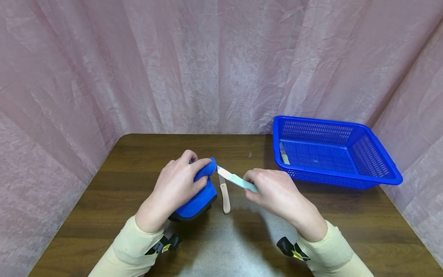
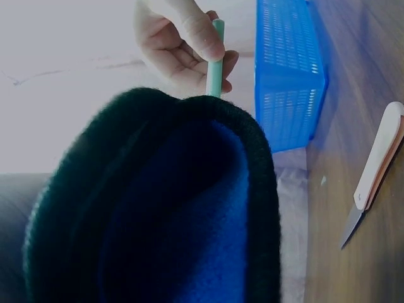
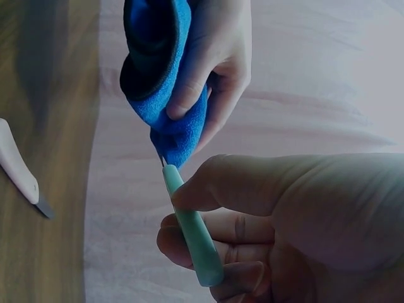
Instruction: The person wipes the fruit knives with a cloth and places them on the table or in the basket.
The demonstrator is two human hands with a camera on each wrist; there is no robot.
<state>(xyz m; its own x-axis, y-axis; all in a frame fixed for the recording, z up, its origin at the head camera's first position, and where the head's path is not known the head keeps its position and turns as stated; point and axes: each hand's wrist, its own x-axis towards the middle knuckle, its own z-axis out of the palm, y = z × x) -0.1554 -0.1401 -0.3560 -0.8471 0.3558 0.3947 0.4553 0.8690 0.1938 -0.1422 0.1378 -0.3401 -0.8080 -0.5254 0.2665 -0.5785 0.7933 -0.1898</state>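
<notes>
My left hand point(image 1: 178, 181) grips a blue cloth point(image 1: 195, 202) with a dark edge, folded between thumb and fingers. In my right hand point(image 1: 277, 190) is a small knife with a mint-green handle point(image 3: 194, 230), pinched between thumb and fingers. Its blade point(image 1: 224, 172) points left, and the tip end goes into the fold of the cloth at my left fingertips. Below the blade, a second knife with a cream handle point(image 1: 225, 198) lies on the table; the left wrist view shows its blade point(image 2: 351, 228) too.
At the back right of the brown wooden table point(image 1: 138, 154) stands a blue plastic basket point(image 1: 332, 177). Another knife point(image 1: 285, 157) with a pale handle leans inside its left end. A pink curtain point(image 1: 214, 69) hangs behind the table and along its sides.
</notes>
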